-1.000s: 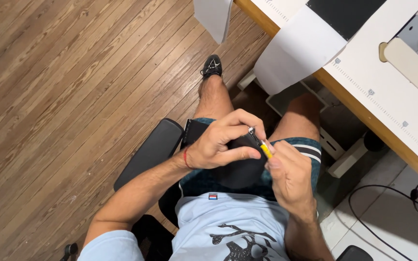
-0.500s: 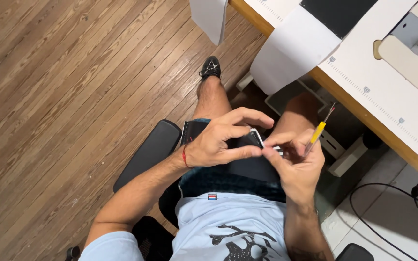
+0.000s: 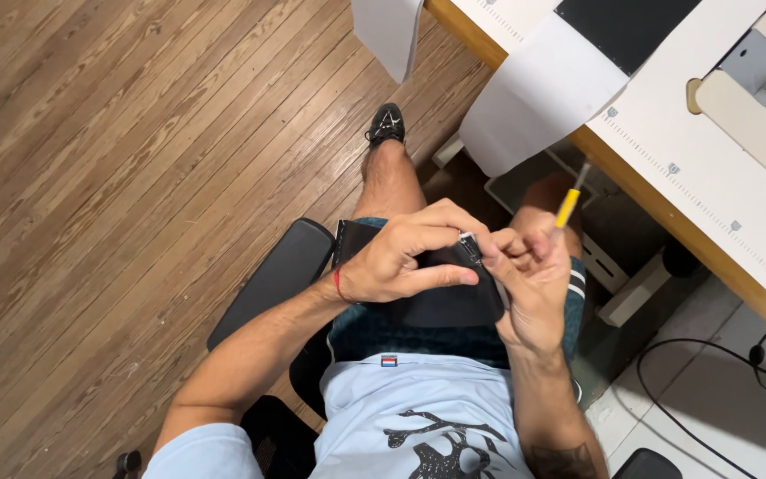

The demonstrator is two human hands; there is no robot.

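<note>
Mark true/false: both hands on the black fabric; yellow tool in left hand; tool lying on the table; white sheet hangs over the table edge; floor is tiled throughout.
1. Both hands hold the black fabric. True: left hand and right hand pinch it at its top edge.
2. The yellow tool is in the left hand. False: the right hand holds it.
3. The tool lies on the table. False: it is raised in the hand.
4. A white sheet hangs over the table edge. True.
5. The floor is tiled throughout. False: mostly wood planks.
</note>
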